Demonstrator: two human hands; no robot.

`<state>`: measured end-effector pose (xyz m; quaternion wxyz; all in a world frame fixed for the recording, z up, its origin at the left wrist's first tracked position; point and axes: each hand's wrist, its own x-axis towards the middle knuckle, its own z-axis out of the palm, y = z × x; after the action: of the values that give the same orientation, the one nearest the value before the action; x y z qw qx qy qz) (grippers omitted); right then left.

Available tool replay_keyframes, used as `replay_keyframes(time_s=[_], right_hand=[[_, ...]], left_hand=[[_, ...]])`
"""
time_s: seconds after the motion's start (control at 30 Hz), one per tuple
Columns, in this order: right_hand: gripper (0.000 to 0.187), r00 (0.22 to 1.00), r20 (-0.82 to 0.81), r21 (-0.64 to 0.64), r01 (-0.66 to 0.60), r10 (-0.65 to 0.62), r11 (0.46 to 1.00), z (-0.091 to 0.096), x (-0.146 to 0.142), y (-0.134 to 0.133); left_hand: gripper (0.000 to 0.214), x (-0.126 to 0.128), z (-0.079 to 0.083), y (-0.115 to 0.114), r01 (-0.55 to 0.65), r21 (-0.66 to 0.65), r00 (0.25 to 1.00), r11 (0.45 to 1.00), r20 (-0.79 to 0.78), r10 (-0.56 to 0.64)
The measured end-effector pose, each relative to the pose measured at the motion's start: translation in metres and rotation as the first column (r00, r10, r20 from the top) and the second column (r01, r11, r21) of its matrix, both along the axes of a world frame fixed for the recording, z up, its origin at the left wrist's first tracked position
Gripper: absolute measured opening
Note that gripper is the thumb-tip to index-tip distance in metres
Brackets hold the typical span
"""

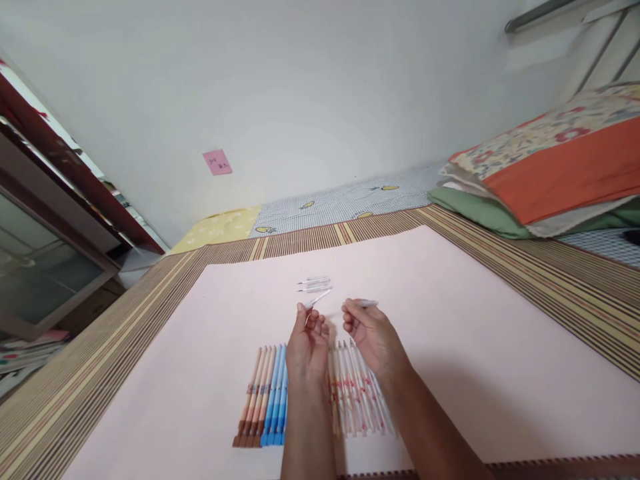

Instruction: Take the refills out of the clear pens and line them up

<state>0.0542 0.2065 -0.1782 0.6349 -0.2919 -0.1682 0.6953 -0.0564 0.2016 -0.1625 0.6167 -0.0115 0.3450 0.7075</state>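
My left hand (pixel 309 340) pinches a thin clear pen part (pixel 319 298) that points up and to the right. My right hand (pixel 369 330) pinches another small clear pen part (pixel 369 303) that sticks out to the right of its fingertips. Just beyond my hands, two more clear pen pieces (pixel 314 285) lie side by side on the pale pink sheet (pixel 475 373). Under my forearms lies a row of pens: several orange and blue ones (pixel 263 397) on the left, several white patterned ones (pixel 357 400) on the right.
The pink sheet lies on a striped woven mat (pixel 565 280). Folded bedding with an orange cover (pixel 555 167) is stacked at the right. A pink sticky note (pixel 217 162) hangs on the white wall. A dark wooden cabinet with glass (pixel 45 260) stands at the left.
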Motion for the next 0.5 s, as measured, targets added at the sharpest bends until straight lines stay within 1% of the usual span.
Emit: replay_keyframes(time_s=[0.1, 0.2, 0.3, 0.4, 0.5], right_hand=[[0.034, 0.984, 0.050, 0.035, -0.170, 0.168, 0.985, 0.002, -0.010, -0.008], [0.038, 0.952, 0.103, 0.060, -0.295, 0.288, 0.954, 0.005, -0.019, -0.015], [0.045, 0.914, 0.152, 0.016, -0.384, 0.377, 0.923, 0.007, -0.023, -0.019], [0.052, 0.876, 0.193, -0.041, -0.443, 0.442, 0.896, 0.006, -0.022, -0.018], [0.056, 0.846, 0.226, -0.057, -0.483, 0.483, 0.874, 0.002, -0.019, -0.016]], left_hand=[[0.024, 0.000, 0.002, -0.001, -0.001, 0.002, 0.999, 1.000, 0.033, 0.001], [0.028, -0.001, 0.004, -0.003, 0.083, 0.016, 0.996, 0.996, 0.015, -0.084], [0.030, -0.002, 0.006, -0.006, 0.178, 0.019, 0.984, 0.984, -0.016, -0.178], [0.028, 0.000, 0.005, -0.008, 0.232, 0.035, 0.972, 0.972, -0.057, -0.229], [0.031, 0.002, 0.000, -0.009, 0.281, 0.046, 0.949, 0.959, -0.159, -0.271]])
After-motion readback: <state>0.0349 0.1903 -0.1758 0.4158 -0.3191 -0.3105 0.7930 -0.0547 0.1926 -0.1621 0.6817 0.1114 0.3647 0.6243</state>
